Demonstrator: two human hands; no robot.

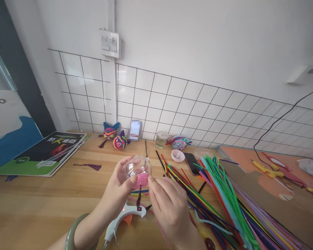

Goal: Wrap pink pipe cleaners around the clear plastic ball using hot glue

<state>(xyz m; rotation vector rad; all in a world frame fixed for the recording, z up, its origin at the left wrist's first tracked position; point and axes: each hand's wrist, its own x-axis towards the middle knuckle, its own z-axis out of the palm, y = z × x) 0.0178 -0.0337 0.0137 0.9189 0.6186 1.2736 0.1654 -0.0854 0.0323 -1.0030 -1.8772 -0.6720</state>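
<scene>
Two hands [169, 198] clamp one clear ball [135, 163] and its one pink coil [141, 180] — one glue gun [130, 209] below

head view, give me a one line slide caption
Left hand holding a clear ball, right hand pinching at the edge of its pink coil.

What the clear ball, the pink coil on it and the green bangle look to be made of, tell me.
Clear ball: probably hard plastic, glossy; it is see-through with bright reflections, though glass is possible.
Pink coil: seemingly fuzzy pipe cleaner, matte; a soft-looking strand wound in rings.
Green bangle: perhaps polished jade, given its smooth, faint sheen; glass or resin could look alike.
</scene>
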